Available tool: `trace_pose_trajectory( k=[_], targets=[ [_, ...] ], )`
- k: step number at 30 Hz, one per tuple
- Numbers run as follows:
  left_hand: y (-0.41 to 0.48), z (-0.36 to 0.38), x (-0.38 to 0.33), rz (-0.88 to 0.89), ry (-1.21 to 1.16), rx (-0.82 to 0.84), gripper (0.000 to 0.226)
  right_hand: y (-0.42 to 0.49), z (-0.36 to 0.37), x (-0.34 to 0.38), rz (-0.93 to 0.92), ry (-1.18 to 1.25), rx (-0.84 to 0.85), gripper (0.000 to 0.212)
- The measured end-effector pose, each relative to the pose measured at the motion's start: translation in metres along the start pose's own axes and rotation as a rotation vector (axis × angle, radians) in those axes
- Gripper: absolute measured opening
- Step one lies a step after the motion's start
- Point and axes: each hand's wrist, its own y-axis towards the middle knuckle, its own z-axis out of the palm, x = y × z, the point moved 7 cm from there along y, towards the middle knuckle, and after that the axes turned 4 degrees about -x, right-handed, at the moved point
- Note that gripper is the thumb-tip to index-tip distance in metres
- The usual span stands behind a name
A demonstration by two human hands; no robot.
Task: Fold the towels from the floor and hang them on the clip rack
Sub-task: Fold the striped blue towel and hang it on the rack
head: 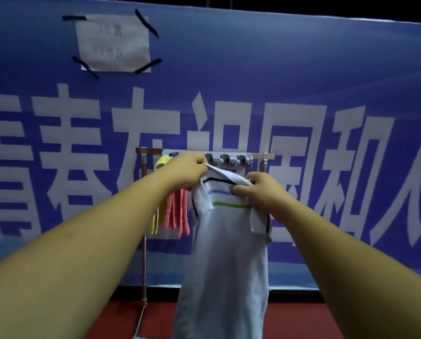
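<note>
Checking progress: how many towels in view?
3: yellow towel hangs at the left end of the clip rack, pink towel beside it, white striped towel held by left hand and right hand. Others may hide behind it.

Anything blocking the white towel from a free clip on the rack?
Nothing visible. The left hand and right hand hold the white towel just below the clip rack; clips above look bare. Pink towel and yellow towel hang further left.
</note>
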Motion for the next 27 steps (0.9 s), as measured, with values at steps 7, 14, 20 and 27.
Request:
trace_pose_trajectory(
  k=[7, 14, 20, 27],
  targets=[
    [0.012, 0.022, 0.010, 0.056, -0.102, 0.103, 0.021, 0.018, 0.010, 0.017, -0.143, -0.081, -0.128, 0.006],
    [0.019, 0.025, 0.020, 0.039, -0.068, 0.213, 0.015, 0.037, 0.037, 0.017, -0.182, -0.208, 0.023, 0.008],
    [0.019, 0.011, 0.057, -0.015, 0.162, 0.156, 0.014, 0.042, 0.060, -0.005, -0.227, -0.484, 0.190, 0.017],
    [0.019, 0.005, 0.094, -0.030, 0.291, 0.188, 0.022, 0.047, 0.064, -0.040, -0.104, -0.572, 0.219, 0.022]
  ],
)
